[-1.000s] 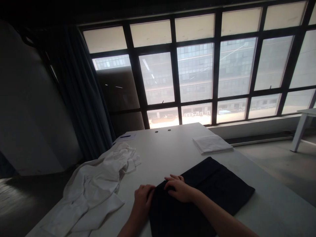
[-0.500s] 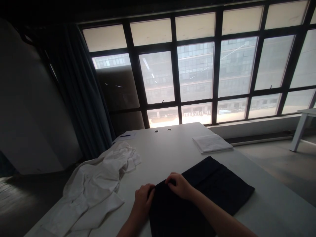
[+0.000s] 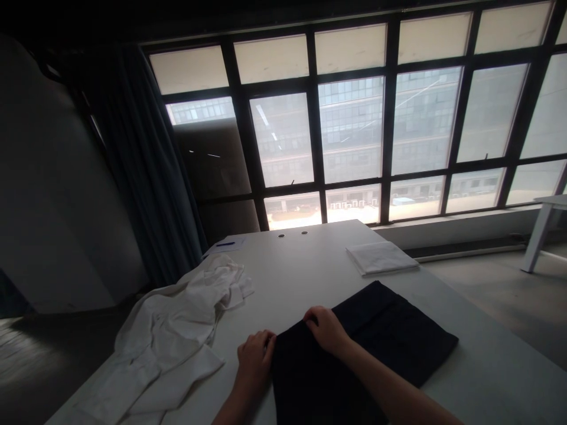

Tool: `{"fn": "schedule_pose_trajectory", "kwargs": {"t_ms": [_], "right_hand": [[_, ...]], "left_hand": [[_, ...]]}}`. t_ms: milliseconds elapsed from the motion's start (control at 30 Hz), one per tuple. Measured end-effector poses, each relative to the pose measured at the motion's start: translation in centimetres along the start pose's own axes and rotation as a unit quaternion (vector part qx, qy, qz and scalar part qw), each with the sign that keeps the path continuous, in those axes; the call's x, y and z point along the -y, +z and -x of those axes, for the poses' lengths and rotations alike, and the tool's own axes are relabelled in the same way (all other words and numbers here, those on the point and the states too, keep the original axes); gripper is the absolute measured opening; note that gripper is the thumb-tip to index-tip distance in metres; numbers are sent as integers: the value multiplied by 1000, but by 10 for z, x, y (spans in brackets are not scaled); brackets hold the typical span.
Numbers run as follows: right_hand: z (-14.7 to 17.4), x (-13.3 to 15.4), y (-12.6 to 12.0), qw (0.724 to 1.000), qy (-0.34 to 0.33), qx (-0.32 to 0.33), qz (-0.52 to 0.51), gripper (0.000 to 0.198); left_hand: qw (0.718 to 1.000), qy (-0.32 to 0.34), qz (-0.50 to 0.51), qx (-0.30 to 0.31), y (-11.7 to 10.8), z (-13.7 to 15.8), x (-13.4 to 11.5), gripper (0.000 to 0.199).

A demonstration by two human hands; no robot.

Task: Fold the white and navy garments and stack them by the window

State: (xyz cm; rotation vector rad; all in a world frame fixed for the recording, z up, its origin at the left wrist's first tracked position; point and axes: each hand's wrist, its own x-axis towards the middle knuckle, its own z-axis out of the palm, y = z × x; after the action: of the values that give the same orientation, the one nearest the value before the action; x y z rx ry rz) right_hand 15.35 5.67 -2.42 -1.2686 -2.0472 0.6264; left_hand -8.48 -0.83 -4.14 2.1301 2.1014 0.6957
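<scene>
A dark, nearly black folded cloth [image 3: 394, 342] lies on the white table [image 3: 283, 277]; its exact kind cannot be made out. At its far left corner, my left hand [image 3: 257, 355] is closed on the edge with thumb and fingers. My right hand [image 3: 326, 330] pinches the far edge a little farther right, its forearm crossing over the fabric. Part of the cloth is hidden under that forearm, and its near part runs out of the bottom of the view.
Crumpled white cloth [image 3: 177, 330] covers the table's left side. A folded white cloth [image 3: 381, 258] rests near the right edge. Paper with a pen [image 3: 225, 244] lies at the far left corner. Large windows [image 3: 349, 130] and a blue curtain [image 3: 146, 177] stand beyond.
My right hand has slid slightly right along the cloth's far edge. My left hand has shifted a little left, staying at the corner.
</scene>
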Motion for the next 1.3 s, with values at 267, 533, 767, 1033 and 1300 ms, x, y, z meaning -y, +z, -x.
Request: {"fn": "schedule_pose_trajectory", "kwargs": {"t_ms": [267, 533, 767, 1033, 1300], "right_hand": [[4, -4, 4, 995, 6, 35, 89, 20], [5, -6, 9, 988, -10, 45, 146, 22], [2, -11, 13, 981, -37, 34, 186, 25], [3, -7, 7, 974, -32, -3, 222, 23], [14, 27, 0, 980, -90, -20, 174, 13]], "left_hand": [[1000, -13, -24, 14, -2, 0, -5, 33], [999, 23, -33, -37, -10, -1, -11, 24], [978, 196, 30, 69, -24, 29, -44, 38], [934, 245, 45, 255, -9, 40, -47, 98], [970, 167, 20, 175, -1, 11, -14, 99]]}}
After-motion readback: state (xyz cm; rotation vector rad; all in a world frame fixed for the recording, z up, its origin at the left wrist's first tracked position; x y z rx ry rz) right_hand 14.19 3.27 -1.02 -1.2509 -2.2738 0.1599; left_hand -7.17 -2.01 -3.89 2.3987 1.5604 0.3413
